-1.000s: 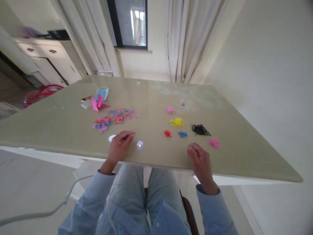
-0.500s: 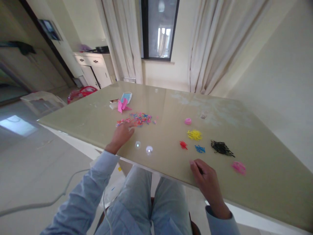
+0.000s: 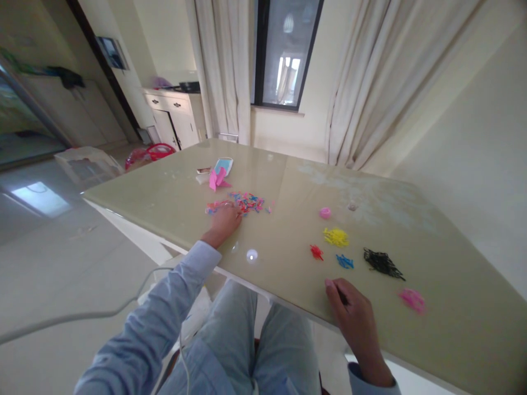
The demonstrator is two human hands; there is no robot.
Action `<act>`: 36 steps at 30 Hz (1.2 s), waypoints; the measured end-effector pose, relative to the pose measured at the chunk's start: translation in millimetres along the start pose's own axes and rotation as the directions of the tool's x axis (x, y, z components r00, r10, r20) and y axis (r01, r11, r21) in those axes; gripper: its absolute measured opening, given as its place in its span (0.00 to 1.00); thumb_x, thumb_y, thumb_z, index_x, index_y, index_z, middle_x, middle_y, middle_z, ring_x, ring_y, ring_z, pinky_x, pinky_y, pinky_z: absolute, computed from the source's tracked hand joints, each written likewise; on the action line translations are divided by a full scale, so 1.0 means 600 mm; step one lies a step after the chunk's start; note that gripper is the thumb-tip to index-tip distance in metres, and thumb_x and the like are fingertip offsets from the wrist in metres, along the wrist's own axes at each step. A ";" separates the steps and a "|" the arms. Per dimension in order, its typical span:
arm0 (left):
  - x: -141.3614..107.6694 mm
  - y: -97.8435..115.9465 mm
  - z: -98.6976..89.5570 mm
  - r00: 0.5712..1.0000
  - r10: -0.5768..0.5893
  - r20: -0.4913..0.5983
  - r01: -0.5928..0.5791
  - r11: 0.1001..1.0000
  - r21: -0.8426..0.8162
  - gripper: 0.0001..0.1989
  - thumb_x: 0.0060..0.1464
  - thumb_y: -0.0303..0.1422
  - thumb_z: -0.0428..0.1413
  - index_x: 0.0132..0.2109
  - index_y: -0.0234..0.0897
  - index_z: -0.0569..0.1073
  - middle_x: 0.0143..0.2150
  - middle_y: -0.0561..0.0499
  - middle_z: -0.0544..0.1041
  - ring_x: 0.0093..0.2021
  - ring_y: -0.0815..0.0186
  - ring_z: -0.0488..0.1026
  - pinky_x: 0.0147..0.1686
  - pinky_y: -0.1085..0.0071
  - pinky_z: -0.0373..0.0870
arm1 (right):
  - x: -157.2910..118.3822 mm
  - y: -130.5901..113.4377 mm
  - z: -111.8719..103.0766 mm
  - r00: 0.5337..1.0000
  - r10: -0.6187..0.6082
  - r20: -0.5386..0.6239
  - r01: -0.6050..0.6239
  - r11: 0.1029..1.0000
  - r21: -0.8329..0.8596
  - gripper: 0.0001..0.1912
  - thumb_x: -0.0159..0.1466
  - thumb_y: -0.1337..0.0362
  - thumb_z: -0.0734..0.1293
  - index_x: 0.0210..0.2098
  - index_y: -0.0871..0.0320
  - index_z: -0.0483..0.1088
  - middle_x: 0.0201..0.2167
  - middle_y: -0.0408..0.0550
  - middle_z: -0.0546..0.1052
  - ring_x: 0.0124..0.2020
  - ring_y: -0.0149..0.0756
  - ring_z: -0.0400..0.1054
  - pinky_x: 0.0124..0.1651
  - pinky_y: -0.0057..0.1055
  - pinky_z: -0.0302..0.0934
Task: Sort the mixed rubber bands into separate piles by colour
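The left hand (image 3: 227, 220), half-bent, hold unclear, is at the multicoloured pile (image 3: 252, 203), left of the yellow pile (image 3: 336, 237); a careless drag could scatter it. The right hand (image 3: 354, 310) curls loosely, any hold hidden.

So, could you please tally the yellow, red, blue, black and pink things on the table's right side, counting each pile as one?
Yellow pile: 1
Red pile: 1
Blue pile: 1
Black pile: 1
Pink pile and pink round item: 2
Total: 6
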State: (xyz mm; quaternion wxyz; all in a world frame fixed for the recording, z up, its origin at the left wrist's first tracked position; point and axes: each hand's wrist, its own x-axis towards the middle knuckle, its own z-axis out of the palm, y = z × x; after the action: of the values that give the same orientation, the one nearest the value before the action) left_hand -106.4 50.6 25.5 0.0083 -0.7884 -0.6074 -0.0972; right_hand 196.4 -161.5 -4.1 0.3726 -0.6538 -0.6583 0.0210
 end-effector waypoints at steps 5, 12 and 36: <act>0.000 -0.003 0.008 0.999 0.019 -0.029 -0.020 1.000 -0.015 0.15 0.61 0.26 0.46 0.45 0.33 0.77 0.45 0.37 0.77 0.49 0.54 0.74 0.49 0.61 0.68 | 0.000 -0.002 0.000 1.000 -0.001 -0.001 0.001 1.000 -0.002 0.22 0.69 0.53 0.58 0.22 0.56 0.62 0.17 0.39 0.64 0.19 0.29 0.58 0.25 0.26 0.53; -0.014 -0.009 0.004 0.996 0.008 -0.089 -0.017 0.995 -0.099 0.13 0.62 0.27 0.45 0.42 0.33 0.75 0.44 0.37 0.76 0.48 0.53 0.73 0.47 0.62 0.67 | 0.000 -0.004 0.004 1.000 -0.001 -0.007 0.001 0.999 -0.032 0.22 0.69 0.52 0.58 0.22 0.55 0.62 0.17 0.40 0.65 0.19 0.30 0.59 0.25 0.27 0.53; -0.130 0.226 -0.081 0.880 0.404 0.251 0.390 -0.313 -0.866 0.18 0.50 0.43 0.65 0.31 0.34 0.69 0.29 0.54 0.70 0.23 0.76 0.60 0.24 0.77 0.59 | -0.001 -0.020 0.003 0.999 0.038 -0.004 -0.038 0.996 -0.080 0.19 0.69 0.60 0.58 0.22 0.55 0.60 0.19 0.39 0.63 0.22 0.29 0.56 0.28 0.27 0.49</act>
State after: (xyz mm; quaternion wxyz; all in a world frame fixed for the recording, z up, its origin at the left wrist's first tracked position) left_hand -2.1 -66.0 75.0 -0.7825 -0.4541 -0.2417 -0.3507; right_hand 185.4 -162.7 0.5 0.3465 -0.6804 -0.6457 0.0011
